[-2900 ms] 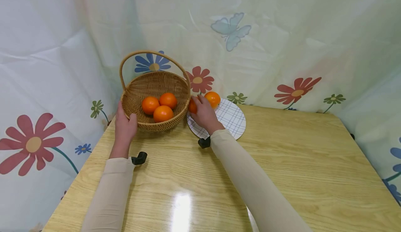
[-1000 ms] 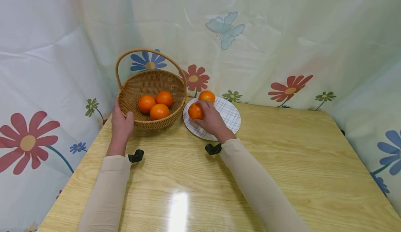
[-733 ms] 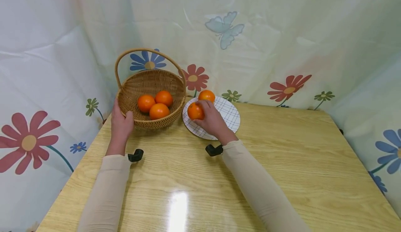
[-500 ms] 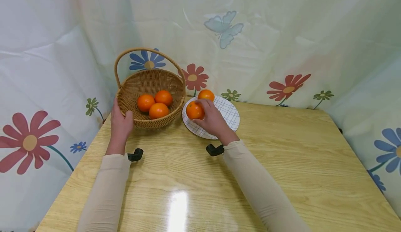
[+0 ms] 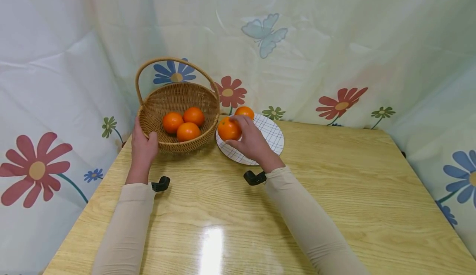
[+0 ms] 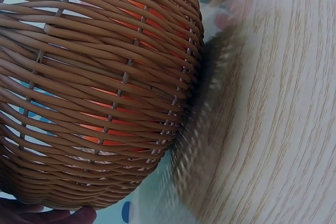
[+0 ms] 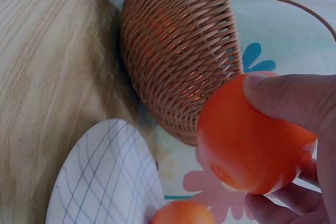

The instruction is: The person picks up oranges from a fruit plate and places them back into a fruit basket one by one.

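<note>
My left hand grips the left rim of a round wicker basket with a tall arched handle. Three oranges lie together inside: a left one, a back one and a front one. My right hand holds another orange between thumb and fingers, just right of the basket rim and above a checked white plate. In the right wrist view this held orange is clear of the plate. One more orange sits at the plate's back edge.
The wooden table extends to the right and toward me. A flower-printed curtain hangs close behind the basket and plate. Black wrist cameras, a left one and a right one, jut inward from both sleeves.
The right hand has taken hold of the front orange on the plate and raised it, with a slight shift left toward the basket. The left hand keeps its grip on the rim.
</note>
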Action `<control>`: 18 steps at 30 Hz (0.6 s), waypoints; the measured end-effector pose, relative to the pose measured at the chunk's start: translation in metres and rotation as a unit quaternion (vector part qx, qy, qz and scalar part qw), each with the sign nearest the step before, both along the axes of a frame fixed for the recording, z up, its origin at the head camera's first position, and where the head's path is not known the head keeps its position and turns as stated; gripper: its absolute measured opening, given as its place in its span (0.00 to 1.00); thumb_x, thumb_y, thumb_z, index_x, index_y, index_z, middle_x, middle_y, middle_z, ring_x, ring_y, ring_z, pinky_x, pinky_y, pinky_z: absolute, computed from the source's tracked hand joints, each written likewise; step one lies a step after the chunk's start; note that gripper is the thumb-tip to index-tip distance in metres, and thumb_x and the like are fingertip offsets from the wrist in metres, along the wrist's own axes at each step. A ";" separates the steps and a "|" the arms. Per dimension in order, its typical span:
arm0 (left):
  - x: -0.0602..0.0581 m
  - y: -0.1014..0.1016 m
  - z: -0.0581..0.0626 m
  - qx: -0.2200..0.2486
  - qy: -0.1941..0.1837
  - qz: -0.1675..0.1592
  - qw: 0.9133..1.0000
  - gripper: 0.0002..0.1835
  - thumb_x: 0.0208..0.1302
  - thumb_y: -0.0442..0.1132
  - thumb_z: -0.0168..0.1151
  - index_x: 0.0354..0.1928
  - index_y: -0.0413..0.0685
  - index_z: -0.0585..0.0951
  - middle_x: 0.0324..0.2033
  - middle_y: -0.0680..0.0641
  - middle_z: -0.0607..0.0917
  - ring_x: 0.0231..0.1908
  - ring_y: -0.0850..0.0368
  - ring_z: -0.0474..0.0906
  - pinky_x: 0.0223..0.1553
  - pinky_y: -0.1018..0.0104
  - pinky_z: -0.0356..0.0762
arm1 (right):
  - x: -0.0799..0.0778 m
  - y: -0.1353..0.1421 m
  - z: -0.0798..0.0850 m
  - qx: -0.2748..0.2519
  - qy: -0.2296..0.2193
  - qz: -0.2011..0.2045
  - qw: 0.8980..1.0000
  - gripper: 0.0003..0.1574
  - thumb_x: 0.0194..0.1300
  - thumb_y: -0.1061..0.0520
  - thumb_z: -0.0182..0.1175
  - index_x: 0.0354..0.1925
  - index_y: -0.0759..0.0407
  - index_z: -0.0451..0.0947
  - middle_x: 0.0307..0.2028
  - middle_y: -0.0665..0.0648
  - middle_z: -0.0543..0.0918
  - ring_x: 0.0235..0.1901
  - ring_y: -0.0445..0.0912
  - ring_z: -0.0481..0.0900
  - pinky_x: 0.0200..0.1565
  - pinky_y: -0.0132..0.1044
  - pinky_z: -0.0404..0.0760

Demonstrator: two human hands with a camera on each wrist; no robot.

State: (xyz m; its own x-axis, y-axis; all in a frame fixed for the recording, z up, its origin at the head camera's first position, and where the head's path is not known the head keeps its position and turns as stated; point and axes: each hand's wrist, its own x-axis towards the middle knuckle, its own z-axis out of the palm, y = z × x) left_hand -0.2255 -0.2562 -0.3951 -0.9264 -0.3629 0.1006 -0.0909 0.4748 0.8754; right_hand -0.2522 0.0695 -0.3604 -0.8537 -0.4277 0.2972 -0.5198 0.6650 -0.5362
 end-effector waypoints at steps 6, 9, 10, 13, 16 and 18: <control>0.000 0.000 0.000 -0.001 0.001 -0.001 1.000 0.40 0.67 0.45 0.38 0.78 0.58 0.36 0.77 0.47 0.43 0.75 0.44 0.44 0.73 0.45 0.47 | 0.004 -0.005 0.008 -0.006 0.010 0.005 1.000 0.42 0.56 0.48 0.70 0.64 0.53 0.64 0.61 0.60 0.67 0.58 0.55 0.71 0.57 0.51 0.77; 0.000 0.000 0.000 0.001 0.002 0.001 1.000 0.40 0.66 0.44 0.38 0.78 0.57 0.37 0.77 0.47 0.43 0.75 0.44 0.45 0.73 0.45 0.48 | 0.005 -0.008 0.011 -0.006 0.013 0.006 1.000 0.42 0.56 0.47 0.70 0.65 0.53 0.64 0.62 0.60 0.67 0.60 0.54 0.69 0.58 0.50 0.76; 0.000 0.000 0.000 0.001 0.002 0.002 1.000 0.40 0.66 0.44 0.38 0.78 0.56 0.37 0.77 0.47 0.43 0.75 0.44 0.45 0.73 0.45 0.48 | 0.005 -0.009 0.012 -0.007 0.014 0.007 1.000 0.42 0.57 0.47 0.70 0.65 0.53 0.63 0.62 0.60 0.66 0.60 0.54 0.69 0.58 0.50 0.76; 0.000 0.001 0.000 0.005 0.003 0.004 1.000 0.40 0.66 0.43 0.39 0.78 0.57 0.37 0.77 0.47 0.44 0.75 0.44 0.46 0.73 0.45 0.48 | 0.006 -0.012 0.014 -0.013 0.023 0.012 1.000 0.41 0.57 0.47 0.69 0.64 0.52 0.63 0.63 0.59 0.66 0.62 0.54 0.68 0.59 0.50 0.76; 0.000 0.001 0.001 0.006 0.006 0.003 1.000 0.40 0.67 0.42 0.40 0.78 0.58 0.38 0.77 0.47 0.44 0.75 0.44 0.46 0.73 0.44 0.49 | 0.007 -0.016 0.017 -0.022 0.033 0.018 0.999 0.41 0.57 0.46 0.69 0.64 0.51 0.64 0.64 0.59 0.66 0.62 0.54 0.68 0.59 0.50 0.75; 0.000 0.001 0.001 0.006 0.010 0.004 1.000 0.40 0.66 0.42 0.40 0.78 0.58 0.38 0.77 0.47 0.45 0.75 0.44 0.47 0.73 0.45 0.49 | 0.007 -0.018 0.019 -0.029 0.037 0.023 0.999 0.41 0.58 0.46 0.69 0.64 0.51 0.64 0.65 0.59 0.66 0.64 0.55 0.67 0.60 0.51 0.74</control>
State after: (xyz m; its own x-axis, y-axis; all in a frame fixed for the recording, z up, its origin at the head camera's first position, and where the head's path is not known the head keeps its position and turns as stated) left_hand -0.2256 -0.2549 -0.3944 -0.9217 -0.3708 0.1139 -0.0775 0.4637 0.8826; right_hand -0.2453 0.0514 -0.3417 -0.8081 -0.4473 0.3833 -0.5890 0.6083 -0.5319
